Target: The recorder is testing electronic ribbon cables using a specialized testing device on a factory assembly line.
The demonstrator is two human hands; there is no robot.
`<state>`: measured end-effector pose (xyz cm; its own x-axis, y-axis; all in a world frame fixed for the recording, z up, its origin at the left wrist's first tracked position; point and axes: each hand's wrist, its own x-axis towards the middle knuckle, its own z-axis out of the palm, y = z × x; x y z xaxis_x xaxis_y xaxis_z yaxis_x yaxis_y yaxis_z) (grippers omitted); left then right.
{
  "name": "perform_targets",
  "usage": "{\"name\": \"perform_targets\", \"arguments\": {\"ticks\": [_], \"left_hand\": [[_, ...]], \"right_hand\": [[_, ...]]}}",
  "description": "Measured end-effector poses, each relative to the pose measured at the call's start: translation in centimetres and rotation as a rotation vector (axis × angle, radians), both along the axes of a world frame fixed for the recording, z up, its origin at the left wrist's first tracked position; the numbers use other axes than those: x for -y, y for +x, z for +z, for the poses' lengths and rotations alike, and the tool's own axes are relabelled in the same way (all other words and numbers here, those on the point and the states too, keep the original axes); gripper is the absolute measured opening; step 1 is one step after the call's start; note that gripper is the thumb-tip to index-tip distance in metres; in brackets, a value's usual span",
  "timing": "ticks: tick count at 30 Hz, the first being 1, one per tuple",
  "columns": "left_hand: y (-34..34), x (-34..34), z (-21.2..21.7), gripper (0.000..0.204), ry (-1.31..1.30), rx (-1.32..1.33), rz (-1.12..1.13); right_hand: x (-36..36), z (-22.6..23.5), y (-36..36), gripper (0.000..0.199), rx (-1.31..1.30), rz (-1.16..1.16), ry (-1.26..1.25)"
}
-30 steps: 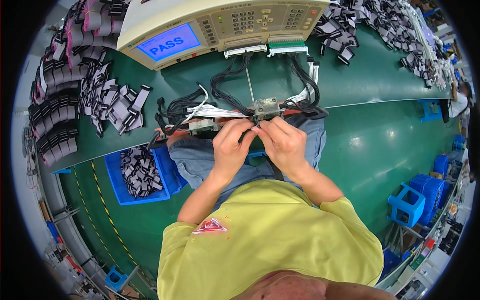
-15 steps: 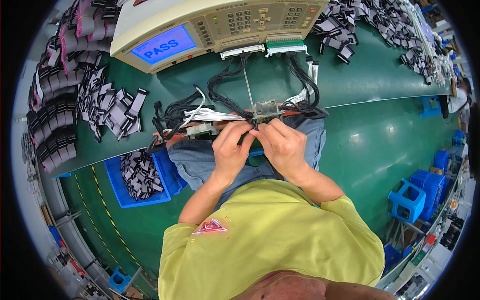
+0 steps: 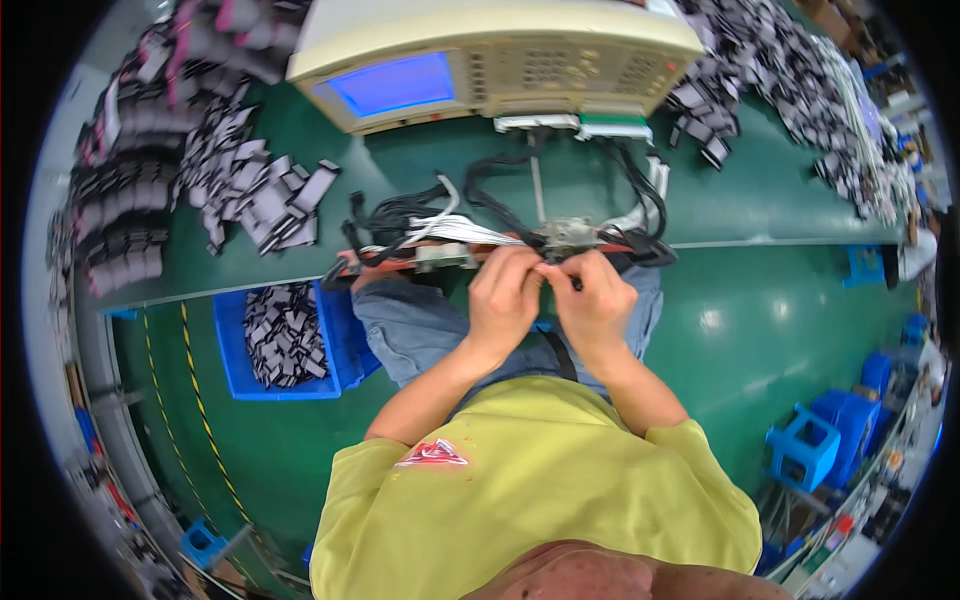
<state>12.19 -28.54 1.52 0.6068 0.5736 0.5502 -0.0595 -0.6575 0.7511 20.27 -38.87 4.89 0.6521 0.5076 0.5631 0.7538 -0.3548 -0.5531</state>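
While hands (image 3: 503, 305) adjoin, blue screen (image 3: 403, 85), blurred keypad labels (image 3: 545, 66)

The green surface (image 3: 420, 155) is smooth, with a soft sheen. Toward its far edge, the tester's cream housing (image 3: 520, 40) looks matt, its blue screen (image 3: 400, 85) glossy. At the near edge, the fixture block (image 3: 571, 233) looks like cloudy plastic; the black wires (image 3: 395, 212) have smooth plastic sheathing. Past that edge are a smooth plastic bin (image 3: 352, 345), matt cloth shirt (image 3: 570, 470), denim-like trousers (image 3: 410, 330) and a glossy, light-reflecting floor (image 3: 750, 340).
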Motion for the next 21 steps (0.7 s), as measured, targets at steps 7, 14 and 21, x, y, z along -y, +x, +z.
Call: {"name": "perform_targets", "arguments": {"ticks": [7,14,21], "left_hand": [[-5.2,-1.3,4.5,0.019,0.117,0.117,-0.102],[-13.2,-17.1,5.9,0.02,0.208,-0.06,0.733],[-18.6,-25.7,-1.2,0.046,0.088,-0.258,0.806]], "right_hand": [[1.5,0.7,0.2,0.023,-0.043,0.177,0.006],[3.1,1.5,0.2,0.018,-0.067,0.23,0.136],[3.9,1.1,-0.2,0.02,-0.09,0.217,0.08]]}}
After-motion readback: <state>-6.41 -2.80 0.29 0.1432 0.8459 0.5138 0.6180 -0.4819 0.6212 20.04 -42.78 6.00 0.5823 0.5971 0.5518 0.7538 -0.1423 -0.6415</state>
